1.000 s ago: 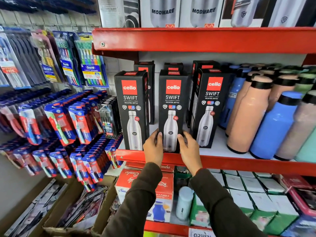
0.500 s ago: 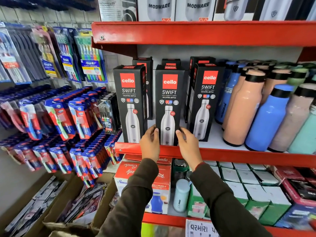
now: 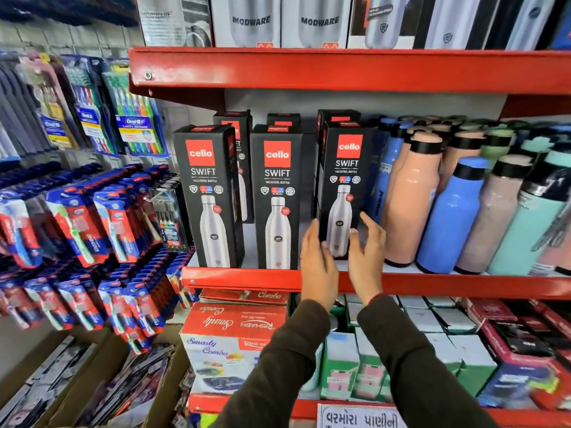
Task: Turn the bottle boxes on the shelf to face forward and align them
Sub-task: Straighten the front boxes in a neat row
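1. The right-hand box [image 3: 343, 186] of my three front cello boxes stands on the red shelf [image 3: 247, 278], set a little further back than the other two and turned slightly, so its printed face angles toward the left rather than straight out.
2. My left hand [image 3: 318, 261] is open at the box's lower left edge, fingers spread, and my right hand [image 3: 366, 254] is open at its lower right edge. They bracket the box; I can't tell for sure whether either palm is pressing on it yet, and neither is closed around it.
3. The middle box [image 3: 277, 199] and the left box [image 3: 208, 196] already face forward at the shelf lip, near each other with a gap between.
4. More black boxes stand behind the front row, and the peach bottle [image 3: 412, 199] stands just beside my right hand, with the blue bottle [image 3: 449, 214] next along.
5. Risks as I judge them: the box is tall and narrow and I'm low on it, so a quick pull could tip its top backward into the boxes behind.
6. Swinging it right could knock the peach bottle, and the loose bottles are packed close enough to topple in a chain.
7. Dragging it too far forward puts its base over the shelf lip.
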